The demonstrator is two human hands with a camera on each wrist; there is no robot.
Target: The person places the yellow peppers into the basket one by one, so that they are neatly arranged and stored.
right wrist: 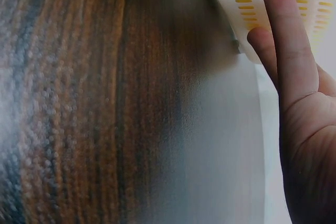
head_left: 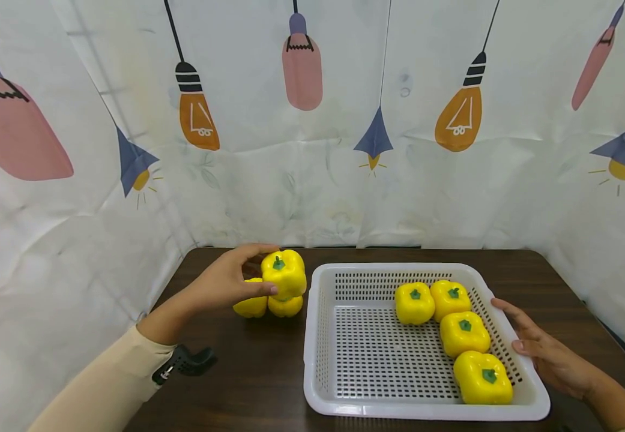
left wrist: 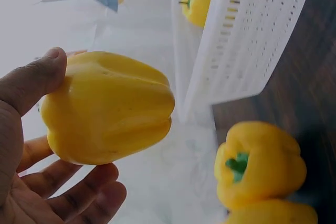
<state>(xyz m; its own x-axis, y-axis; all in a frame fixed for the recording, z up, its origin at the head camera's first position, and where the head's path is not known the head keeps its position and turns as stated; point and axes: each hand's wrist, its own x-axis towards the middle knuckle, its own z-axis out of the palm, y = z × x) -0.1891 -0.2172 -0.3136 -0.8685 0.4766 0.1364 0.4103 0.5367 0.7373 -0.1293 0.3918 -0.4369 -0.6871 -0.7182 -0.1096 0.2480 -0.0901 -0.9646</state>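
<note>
My left hand [head_left: 226, 281] grips a yellow bell pepper [head_left: 286, 273] between thumb and fingers, raised over the table left of the basket. Its green stem faces the head camera. Two more yellow peppers, one on the left [head_left: 250, 304] and one partly hidden under the held one [head_left: 285, 306], sit on the table. A white perforated basket [head_left: 312, 354] holds several yellow peppers [head_left: 464, 333] along its right side. At the basket's right wall, my right hand [head_left: 547, 354] rests with extended fingers; the right wrist view shows the fingers [right wrist: 294, 51] against the slotted side.
The dark wood-grain table [head_left: 247, 384] lies under everything. A white curtain [head_left: 323, 180] printed with lamps and bulbs surrounds it at the back and sides. A black strap [head_left: 185, 362] with a buckle sits at the left sleeve cuff.
</note>
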